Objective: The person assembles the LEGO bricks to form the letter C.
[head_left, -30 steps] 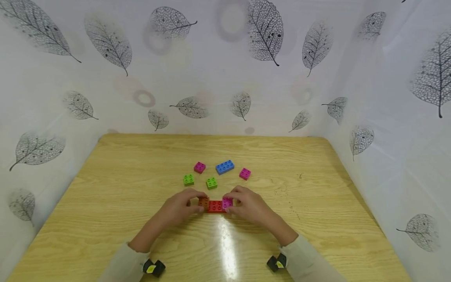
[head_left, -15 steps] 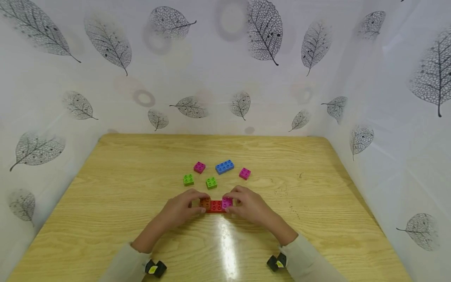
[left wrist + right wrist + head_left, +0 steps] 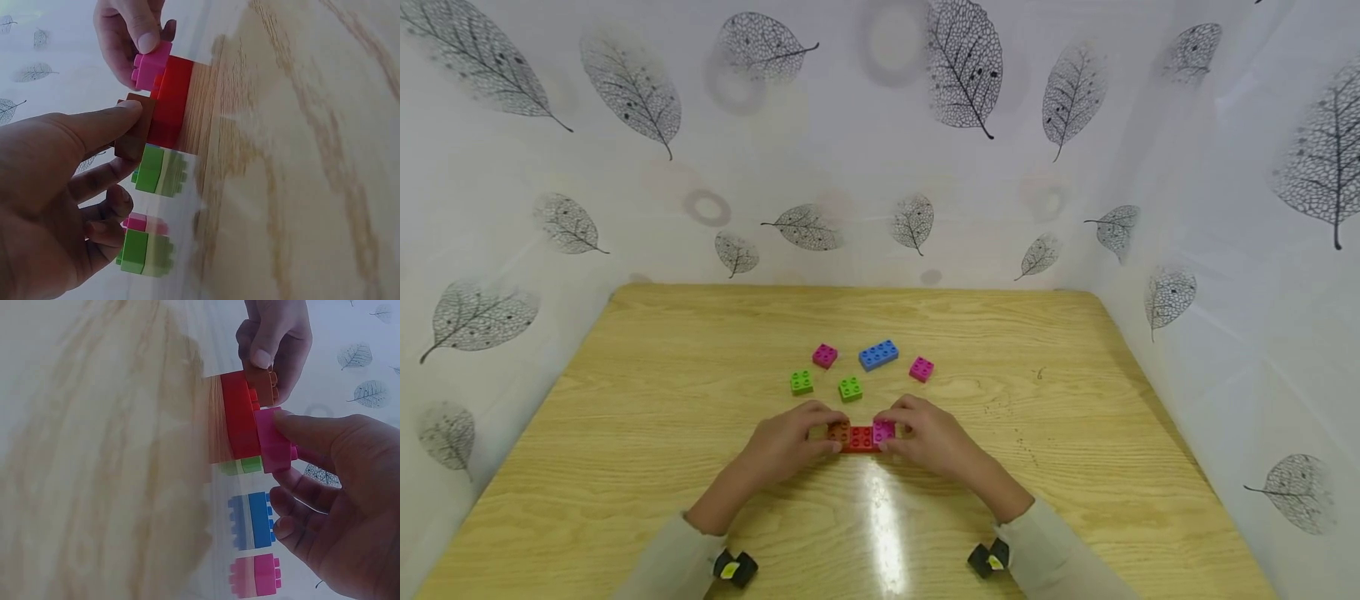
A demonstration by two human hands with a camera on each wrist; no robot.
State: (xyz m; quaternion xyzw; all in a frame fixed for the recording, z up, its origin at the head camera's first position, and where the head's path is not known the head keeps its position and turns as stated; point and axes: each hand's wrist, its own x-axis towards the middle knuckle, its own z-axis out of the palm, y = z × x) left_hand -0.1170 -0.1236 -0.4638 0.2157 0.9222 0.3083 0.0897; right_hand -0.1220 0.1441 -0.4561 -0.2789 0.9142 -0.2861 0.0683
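A long red toy building brick lies on the table in front of the person. The left hand pinches a brown square brick between thumb and fingers, at the red brick's left end. At the other end, the right hand pinches a pink square brick on top of the red one. In the left wrist view the brown brick overlaps the top side of the red brick. Studs of the red brick show between the two smaller bricks.
Beyond the hands lie two lime green bricks, two magenta bricks and a long blue brick. The wooden table meets a leaf-patterned white cloth at its back and sides.
The left hand has shifted slightly to the right with the brown brick, along the red brick. The right hand and the pink brick have stayed in place.
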